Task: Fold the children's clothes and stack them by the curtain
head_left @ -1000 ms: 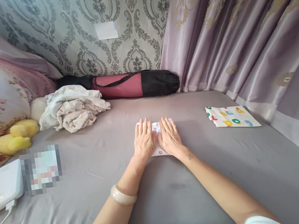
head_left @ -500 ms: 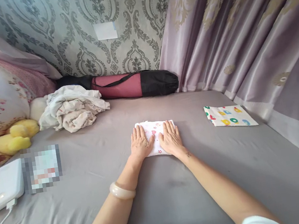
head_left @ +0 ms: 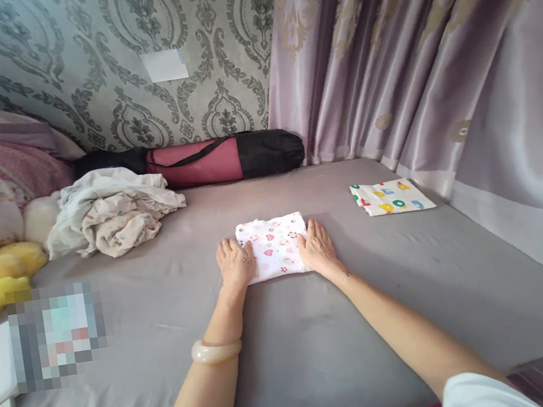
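With left hand (head_left: 234,264) and right hand (head_left: 320,248) spread, we flank a folded cloth (head_left: 276,248), touching its edges; to the right, a lettered cloth (head_left: 373,205) shows a green O (head_left: 394,205).

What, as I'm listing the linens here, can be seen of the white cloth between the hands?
The white cloth looks like soft fabric, printed with pink hearts and small red flowers. Folded into a roughly rectangular pad, its far edge slightly uneven, it lies flat on the grey sheet. The left hand and right hand flank it, thumbs over its side edges.
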